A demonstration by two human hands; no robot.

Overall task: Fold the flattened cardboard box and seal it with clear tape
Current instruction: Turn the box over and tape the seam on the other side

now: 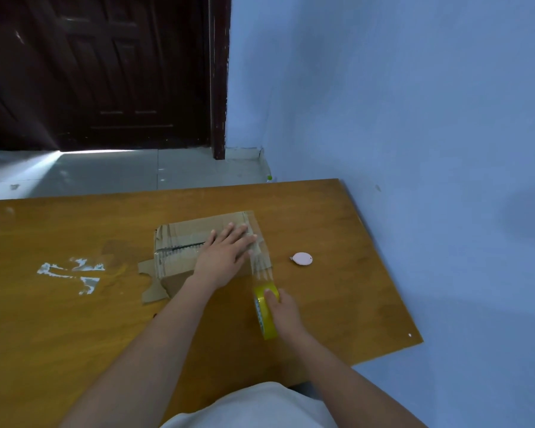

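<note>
While left hand (pixel 226 254) lies flat on the creased box (pixel 198 242) mid-frame, right hand (pixel 283 307) grips yellow tape roll (pixel 264 310), clear strip stretched to box. Glossy wood surface (pixel 74 319), pink round disc (pixel 302 258) right, blue wall, dark door upper left.

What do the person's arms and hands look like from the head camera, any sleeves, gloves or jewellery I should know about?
Both forearms are bare up to the bottom edge of the picture, with no sleeves in view. The left hand and right hand wear no gloves; no rings, watch or wristbands show. A pale, off-white garment covers the torso at the bottom edge.
</note>
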